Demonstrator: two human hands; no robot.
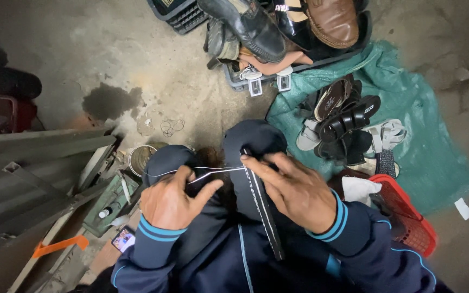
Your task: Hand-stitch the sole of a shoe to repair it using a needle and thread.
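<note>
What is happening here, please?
A person sits over a concrete floor and sews a dark strap laid across the knee. The right hand presses the strap down, and the left hand pulls a pale thread tight to the side. Ahead, a pile of sandals lies on a green sheet, and shoes fill a crate.
</note>
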